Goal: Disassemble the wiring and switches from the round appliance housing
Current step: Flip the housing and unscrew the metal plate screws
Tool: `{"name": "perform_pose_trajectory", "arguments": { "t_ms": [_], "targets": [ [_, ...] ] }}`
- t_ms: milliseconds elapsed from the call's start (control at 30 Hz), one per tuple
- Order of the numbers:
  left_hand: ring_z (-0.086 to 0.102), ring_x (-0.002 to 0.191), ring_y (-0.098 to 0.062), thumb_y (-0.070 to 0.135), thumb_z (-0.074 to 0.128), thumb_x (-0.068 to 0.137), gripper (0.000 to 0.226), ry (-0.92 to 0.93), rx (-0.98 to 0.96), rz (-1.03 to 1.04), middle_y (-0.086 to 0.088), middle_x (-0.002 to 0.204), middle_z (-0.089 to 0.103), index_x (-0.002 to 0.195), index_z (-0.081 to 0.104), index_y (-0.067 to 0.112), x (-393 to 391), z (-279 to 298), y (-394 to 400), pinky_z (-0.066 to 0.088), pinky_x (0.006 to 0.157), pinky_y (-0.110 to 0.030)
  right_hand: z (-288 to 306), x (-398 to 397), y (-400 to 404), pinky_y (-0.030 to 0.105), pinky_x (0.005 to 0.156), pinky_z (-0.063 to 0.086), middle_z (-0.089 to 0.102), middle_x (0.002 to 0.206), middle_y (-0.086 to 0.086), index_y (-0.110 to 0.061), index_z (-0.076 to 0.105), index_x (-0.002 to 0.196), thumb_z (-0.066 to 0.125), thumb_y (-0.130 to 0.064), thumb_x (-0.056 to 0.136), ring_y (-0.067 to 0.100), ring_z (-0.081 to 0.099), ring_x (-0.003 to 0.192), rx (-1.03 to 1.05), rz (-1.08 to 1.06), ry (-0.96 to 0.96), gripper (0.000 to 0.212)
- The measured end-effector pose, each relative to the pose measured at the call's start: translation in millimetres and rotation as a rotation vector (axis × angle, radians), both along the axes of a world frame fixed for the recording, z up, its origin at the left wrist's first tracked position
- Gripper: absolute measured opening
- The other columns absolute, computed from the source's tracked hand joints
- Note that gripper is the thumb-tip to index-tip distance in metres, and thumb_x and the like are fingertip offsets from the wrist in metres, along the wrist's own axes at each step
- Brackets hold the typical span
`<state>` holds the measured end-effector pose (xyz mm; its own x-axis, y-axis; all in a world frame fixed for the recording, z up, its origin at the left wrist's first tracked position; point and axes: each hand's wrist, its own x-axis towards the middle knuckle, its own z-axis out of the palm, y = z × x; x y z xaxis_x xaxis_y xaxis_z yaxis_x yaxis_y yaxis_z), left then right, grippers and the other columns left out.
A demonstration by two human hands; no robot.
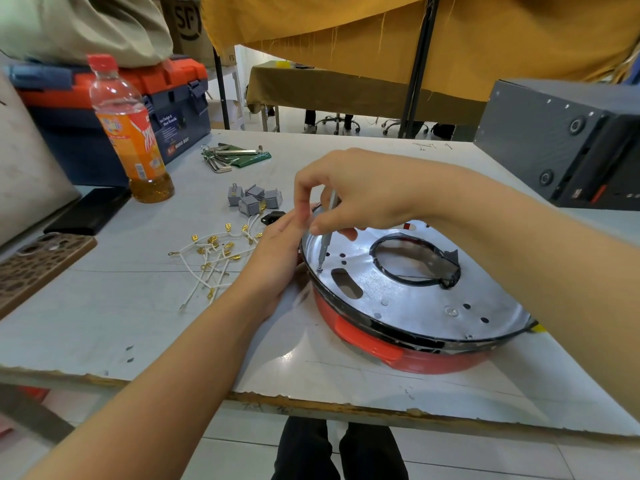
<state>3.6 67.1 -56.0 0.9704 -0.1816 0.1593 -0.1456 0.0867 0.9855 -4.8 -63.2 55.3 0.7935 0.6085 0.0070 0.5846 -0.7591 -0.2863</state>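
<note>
Red round housing sits on the white table, its silver metal plate facing up with a large taped oval opening near the middle. At the plate's left rim the right hand pinches a slim silver screwdriver between thumb and fingers, holding it almost upright with the tip on a small screw. Just left of that tip, the left hand rests against the housing's outer edge, fingers mostly straight and holding nothing. Beyond the left hand's fingertips lie a black socket and a cluster of grey switches. To its left, white wires with brass terminals are spread loosely on the table. Farther off stand an orange drink bottle, hex keys, a blue-and-orange toolbox and two phones.
</note>
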Motion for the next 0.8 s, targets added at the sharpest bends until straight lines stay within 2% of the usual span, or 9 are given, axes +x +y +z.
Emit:
{"name": "perform_pose_trajectory", "arguments": {
  "t_ms": [100,233,333,433,533,600,700,734,800],
  "targets": [
    [0.068,0.079,-0.015,0.033,0.041,0.100,0.034,0.012,-0.035,-0.020,-0.004,0.087,0.073,0.098,0.068,0.012,0,0,-1,0.055,0.070,-0.030,0,0,-2,0.025,0.062,0.047,0.065,0.066,-0.005,-0.026,0.060,0.092,0.068,-0.024,0.087,-0.004,0.056,0.056,0.006,0.002,0.002,0.010],
    [0.062,0.067,-0.016,0.030,0.044,0.098,0.032,0.041,-0.113,-0.049,-0.003,0.075,0.068,0.087,0.066,0.010,0,-1,-2,0.050,0.059,-0.028,5,-2,-4,0.027,0.067,0.049,0.062,0.070,-0.014,-0.029,0.060,0.085,0.069,-0.021,0.085,-0.003,0.059,0.060,-0.016,0.034,0.015,0.013],
    [0.058,0.075,-0.023,0.020,0.048,0.094,0.024,0.068,-0.170,-0.027,-0.012,0.080,0.063,0.088,0.065,0.005,0,-3,-3,0.047,0.066,-0.034,7,-5,-3,0.031,0.066,0.050,0.056,0.068,-0.015,-0.029,0.059,0.083,0.071,-0.020,0.084,-0.003,0.054,0.060,-0.054,0.056,-0.001,0.014],
    [0.058,0.074,-0.025,0.014,0.049,0.090,0.023,0.094,-0.217,-0.025,-0.011,0.075,0.064,0.078,0.068,0.015,0,-4,-4,0.044,0.071,-0.040,8,-6,-2,0.018,0.061,0.042,0.052,0.067,-0.016,-0.028,0.061,0.082,0.071,-0.021,0.083,-0.006,0.049,0.061,-0.099,0.078,-0.049,0.012],
    [0.057,0.068,-0.022,0.011,0.047,0.089,0.027,0.085,-0.197,-0.027,-0.007,0.068,0.063,0.073,0.067,0.017,1,-4,-3,0.045,0.064,-0.034,6,-5,-2,0.020,0.058,0.042,0.056,0.064,-0.015,-0.027,0.064,0.080,0.069,-0.024,0.083,-0.010,0.049,0.058,-0.113,0.055,-0.068,0.007],
    [0.063,0.069,-0.020,0.013,0.047,0.090,0.024,0.078,-0.165,-0.026,-0.008,0.074,0.068,0.081,0.069,0.014,2,-4,-2,0.050,0.061,-0.034,4,-3,-1,0.016,0.057,0.043,0.063,0.060,-0.009,-0.023,0.066,0.079,0.065,-0.030,0.086,-0.006,0.052,0.055,-0.113,0.033,-0.081,0.010],
    [0.065,0.100,-0.029,0.021,0.048,0.092,0.027,0.087,-0.115,-0.029,-0.016,0.105,0.069,0.105,0.067,0.005,4,-4,-1,0.049,0.091,-0.051,2,0,3,0.011,0.050,0.041,0.059,0.041,-0.006,-0.015,0.070,0.080,0.057,-0.031,0.092,-0.002,0.051,0.041,-0.125,0.007,-0.085,0.024],
    [0.063,0.105,-0.030,0.023,0.049,0.093,0.028,0.091,-0.109,-0.027,-0.016,0.108,0.069,0.106,0.067,0.006,3,-4,0,0.045,0.098,-0.056,2,0,4,0.010,0.050,0.041,0.057,0.038,-0.008,-0.013,0.070,0.081,0.057,-0.028,0.092,-0.002,0.050,0.038,-0.131,0.004,-0.086,0.023],
    [0.064,0.105,-0.029,0.030,0.051,0.092,0.027,0.082,-0.105,-0.035,-0.013,0.106,0.070,0.097,0.072,0.014,3,-5,1,0.043,0.099,-0.059,3,1,7,0.008,0.050,0.040,0.054,0.036,-0.008,-0.015,0.069,0.083,0.058,-0.024,0.092,-0.003,0.050,0.037,-0.123,0.010,-0.071,0.016]
  ]
}}
